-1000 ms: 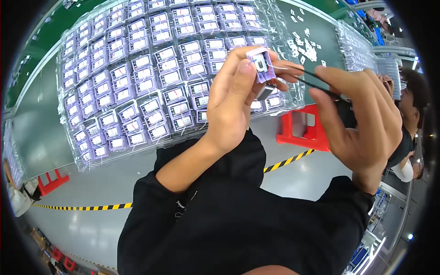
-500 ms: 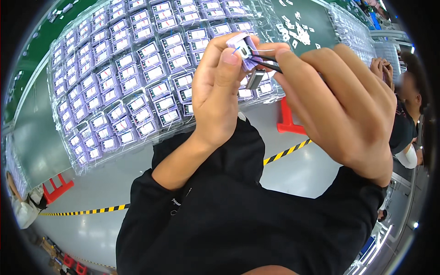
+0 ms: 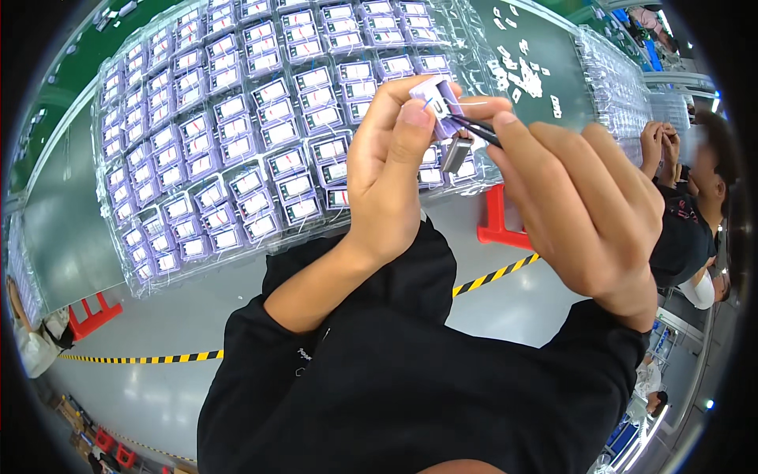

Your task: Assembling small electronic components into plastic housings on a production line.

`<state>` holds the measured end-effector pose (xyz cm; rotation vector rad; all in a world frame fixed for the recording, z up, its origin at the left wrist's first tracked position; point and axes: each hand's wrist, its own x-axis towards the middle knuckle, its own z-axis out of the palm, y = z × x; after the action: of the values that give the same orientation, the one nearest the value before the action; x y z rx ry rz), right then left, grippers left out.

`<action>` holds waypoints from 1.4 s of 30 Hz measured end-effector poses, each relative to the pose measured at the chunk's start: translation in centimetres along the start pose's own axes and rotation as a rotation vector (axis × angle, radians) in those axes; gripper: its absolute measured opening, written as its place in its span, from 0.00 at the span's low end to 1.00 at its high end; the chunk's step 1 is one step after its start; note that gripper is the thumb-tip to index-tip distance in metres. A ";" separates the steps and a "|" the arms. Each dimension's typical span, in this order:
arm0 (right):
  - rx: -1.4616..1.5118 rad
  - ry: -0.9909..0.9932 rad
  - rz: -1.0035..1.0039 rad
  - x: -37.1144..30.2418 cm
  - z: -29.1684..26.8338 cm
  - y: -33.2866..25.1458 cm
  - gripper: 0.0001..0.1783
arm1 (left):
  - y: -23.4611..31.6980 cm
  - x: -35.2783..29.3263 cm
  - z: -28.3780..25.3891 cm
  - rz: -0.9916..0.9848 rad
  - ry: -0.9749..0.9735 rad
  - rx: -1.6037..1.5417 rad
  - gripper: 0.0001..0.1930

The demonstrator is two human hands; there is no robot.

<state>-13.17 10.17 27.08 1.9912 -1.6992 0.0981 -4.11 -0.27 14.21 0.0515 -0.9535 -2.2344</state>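
Between the thumb and fingers of my left hand (image 3: 387, 174) is a small pale purple plastic housing (image 3: 429, 93) with a slot in its face and thin wires sticking out. My right hand (image 3: 588, 201) is closed around black tweezers (image 3: 480, 130), whose tips meet the housing beside the slot; whether they pinch a wire there is too small to tell. A grey metallic block (image 3: 455, 155) hangs just below the housing. Under both hands lies a clear plastic tray (image 3: 268, 229) with rows of similar purple units, each bearing a white rectangle.
Small white pieces (image 3: 527, 79) lie scattered on the green table (image 3: 71, 197) at the far right. Another filled tray (image 3: 612, 67) stands beyond them. A person (image 3: 687, 213) works at the right. Red stools (image 3: 499, 221) stand below the table edge.
In the picture, the housing and both hands sit slightly lower and farther right, and the tray has shifted too. The hold on housing and tweezers looks the same.
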 end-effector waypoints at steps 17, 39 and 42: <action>0.021 0.149 0.052 -1.6 2.4 -0.3 0.17 | 0.3 0.2 0.4 0.005 0.014 -0.043 0.16; 0.066 0.223 0.082 -2.9 2.9 0.4 0.16 | 0.0 0.0 -0.1 -0.004 -0.003 0.240 0.19; 0.086 0.184 0.094 -3.0 2.3 0.2 0.16 | -0.4 -0.2 -0.3 0.020 -0.012 0.257 0.20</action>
<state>-14.63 11.92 24.04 1.8981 -1.6935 0.3820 -4.11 -0.16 13.66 0.1437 -1.2380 -2.0840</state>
